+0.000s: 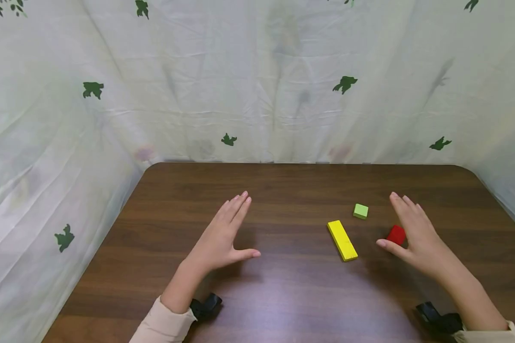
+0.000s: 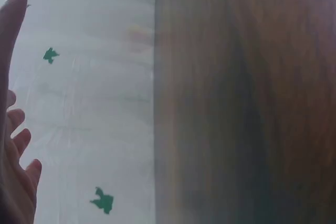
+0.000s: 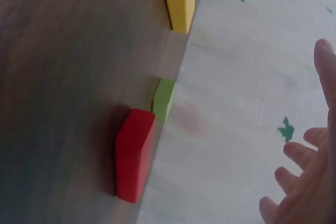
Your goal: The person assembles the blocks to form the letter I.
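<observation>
Three wooden blocks lie on the brown table (image 1: 283, 200). A long yellow block (image 1: 342, 240) sits right of the middle, with a small green block (image 1: 360, 211) just beyond its far end. The red block (image 1: 396, 235) is partly hidden behind my right hand (image 1: 416, 240) in the head view; the right wrist view shows the whole red block (image 3: 135, 156). That hand hovers with fingers straight and thumb spread, holding nothing. On the other side, my left hand (image 1: 221, 233) is raised above the bare wood, also with straight fingers and thumb apart, nothing in it.
A pale cloth (image 1: 257, 85) with green leaf-like shapes hangs behind the table and along its sides. Black straps (image 1: 206, 306) with small devices are worn at both wrists, below the light sleeves (image 1: 165, 321).
</observation>
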### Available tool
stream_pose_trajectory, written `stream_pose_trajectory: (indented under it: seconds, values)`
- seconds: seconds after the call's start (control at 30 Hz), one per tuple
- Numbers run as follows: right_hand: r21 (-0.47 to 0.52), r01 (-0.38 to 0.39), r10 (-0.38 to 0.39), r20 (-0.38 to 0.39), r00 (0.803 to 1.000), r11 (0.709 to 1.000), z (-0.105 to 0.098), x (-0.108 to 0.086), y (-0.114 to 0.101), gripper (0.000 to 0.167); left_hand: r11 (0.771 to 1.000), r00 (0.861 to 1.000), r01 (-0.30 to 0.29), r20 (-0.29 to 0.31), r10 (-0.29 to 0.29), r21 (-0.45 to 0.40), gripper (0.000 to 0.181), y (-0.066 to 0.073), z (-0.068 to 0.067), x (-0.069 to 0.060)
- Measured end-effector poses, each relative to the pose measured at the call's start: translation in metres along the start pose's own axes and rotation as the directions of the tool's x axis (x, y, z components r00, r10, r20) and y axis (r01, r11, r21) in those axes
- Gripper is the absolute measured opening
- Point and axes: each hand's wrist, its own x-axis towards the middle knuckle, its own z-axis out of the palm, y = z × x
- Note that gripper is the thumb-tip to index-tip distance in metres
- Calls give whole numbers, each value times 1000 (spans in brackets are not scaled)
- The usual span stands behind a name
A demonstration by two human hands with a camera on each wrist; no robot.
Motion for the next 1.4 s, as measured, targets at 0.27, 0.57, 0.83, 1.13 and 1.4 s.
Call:
stream_pose_trajectory:
  seconds: [0.27, 0.57, 0.83, 1.13, 1.4]
  values:
    - [155, -72, 74, -9, 997, 985, -1, -12, 4, 95, 994, 999, -4, -49, -1, -110, 104, 14, 14, 6]
    - [221, -162, 169, -13, 986, 962, 2, -23, 10, 88, 979, 999, 16, -47, -26, -206, 103, 28, 25, 14]
    - [237, -202, 216, -37, 976, 950, 8, -28, 23, 84, 968, 998, 45, -25, -53, -247, 103, 39, 38, 22]
    - [232, -233, 250, -44, 967, 944, 16, -33, 38, 82, 952, 997, 80, 7, -81, -297, 104, 49, 52, 28]
    - [230, -270, 284, -30, 958, 935, 23, -36, 45, 79, 939, 995, 95, 33, -89, -329, 104, 57, 64, 37]
